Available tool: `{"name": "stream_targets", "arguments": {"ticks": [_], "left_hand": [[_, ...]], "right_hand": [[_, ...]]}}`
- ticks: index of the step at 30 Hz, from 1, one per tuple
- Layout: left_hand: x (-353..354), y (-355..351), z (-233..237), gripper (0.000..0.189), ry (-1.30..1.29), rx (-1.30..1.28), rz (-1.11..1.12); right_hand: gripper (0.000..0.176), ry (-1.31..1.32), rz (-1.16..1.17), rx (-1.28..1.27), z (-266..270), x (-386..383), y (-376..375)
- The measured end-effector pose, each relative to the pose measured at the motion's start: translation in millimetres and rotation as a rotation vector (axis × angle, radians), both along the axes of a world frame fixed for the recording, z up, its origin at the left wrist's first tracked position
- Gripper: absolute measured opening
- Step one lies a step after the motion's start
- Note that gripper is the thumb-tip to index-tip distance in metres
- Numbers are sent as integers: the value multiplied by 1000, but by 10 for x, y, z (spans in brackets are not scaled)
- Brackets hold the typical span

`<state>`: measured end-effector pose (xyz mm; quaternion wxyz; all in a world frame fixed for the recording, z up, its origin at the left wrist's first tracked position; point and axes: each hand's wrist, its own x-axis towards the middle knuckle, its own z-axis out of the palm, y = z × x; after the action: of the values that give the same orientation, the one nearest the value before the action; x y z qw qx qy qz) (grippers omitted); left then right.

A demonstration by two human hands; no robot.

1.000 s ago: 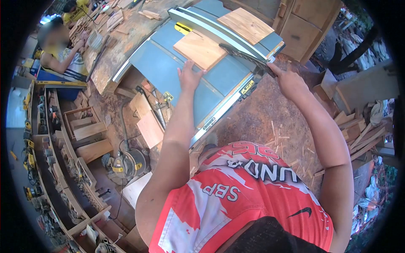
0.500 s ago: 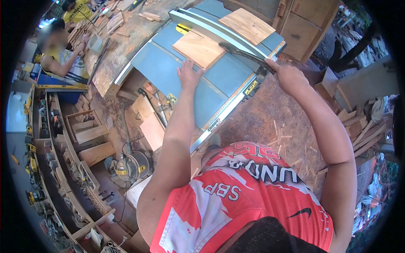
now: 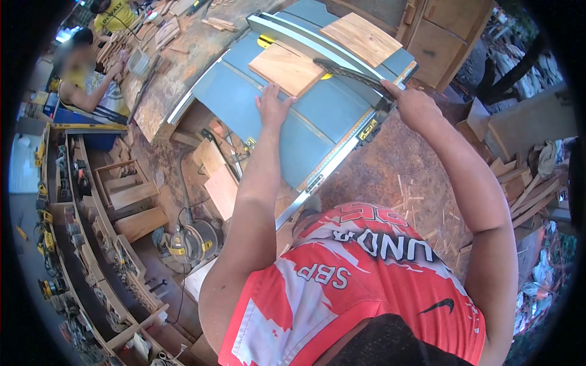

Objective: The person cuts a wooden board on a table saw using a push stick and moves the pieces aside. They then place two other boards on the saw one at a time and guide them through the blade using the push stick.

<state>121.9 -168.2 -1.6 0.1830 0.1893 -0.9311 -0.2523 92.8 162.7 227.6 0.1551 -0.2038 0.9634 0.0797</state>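
Observation:
A light wooden board (image 3: 285,68) lies flat on the blue-grey top of a table saw (image 3: 329,119), alongside its long metal fence (image 3: 314,46). My left hand (image 3: 274,108) is open, its fingers spread against the board's near edge. In my right hand (image 3: 417,105) is a long dark push stick (image 3: 349,73), whose far end meets the board's right corner. Part of the yellow insert (image 3: 266,41) shows beyond the board. I cannot make out the blade. A second wooden board (image 3: 360,38) rests across the fence.
Below the saw's left side are wood pieces (image 3: 221,192) and tools. A round machine (image 3: 194,241) stands on the floor by shelves of tools (image 3: 101,244). At upper left, a person (image 3: 91,85) sits by a cluttered workbench (image 3: 183,61). Scrap wood (image 3: 525,189) is piled at right.
The board has slid slightly to the left along the fence, and a bit of yellow now shows behind its right end. My right hand and the push stick have shifted slightly the same way.

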Motion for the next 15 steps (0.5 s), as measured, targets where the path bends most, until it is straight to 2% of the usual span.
{"name": "stream_targets", "arguments": {"ticks": [3,8,15], "left_hand": [[-61,-101,-53,80,4,-20,-10],[-155,-369,-179,69,74,10,-81],[-222,-639,-113,68,127,90,-86]], "right_hand": [[63,-26,-39,8,65,-4,-100],[61,-5,-42,21,53,-55,-200],[61,-22,-54,13,51,-117,-341]]}}
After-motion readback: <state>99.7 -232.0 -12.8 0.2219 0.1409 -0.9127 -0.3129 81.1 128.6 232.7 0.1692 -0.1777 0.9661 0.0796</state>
